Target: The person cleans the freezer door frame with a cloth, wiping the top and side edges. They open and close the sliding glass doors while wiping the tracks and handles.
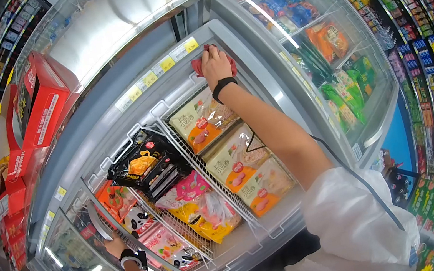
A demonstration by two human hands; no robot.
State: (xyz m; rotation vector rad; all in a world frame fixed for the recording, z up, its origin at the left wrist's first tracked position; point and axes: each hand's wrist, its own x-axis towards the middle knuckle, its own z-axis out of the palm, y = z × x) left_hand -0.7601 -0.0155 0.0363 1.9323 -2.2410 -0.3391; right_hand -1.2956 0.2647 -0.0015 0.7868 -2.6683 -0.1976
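Note:
My right hand [216,68], with a black band at the wrist, presses a crumpled red cloth [199,68] against the inner back corner of an open chest freezer [252,68]. Its fingers are closed over the cloth. At the lower left, my left hand [115,247] is at the pale curved handle [101,223] of the freezer's sliding glass lid [72,252], its fingers bent around the lower end. Below my right arm, packs of frozen wontons [206,120] lie in a wire basket [204,165]. A black food bag [148,162] and a yellow bag [207,221] fill the neighbouring compartment.
Price labels [150,79] line the freezer's back rim. Red cartons [36,106] stand beyond it on the left. A second freezer with a closed glass lid [321,47] adjoins on the right, and stocked shelves [417,49] rise past it.

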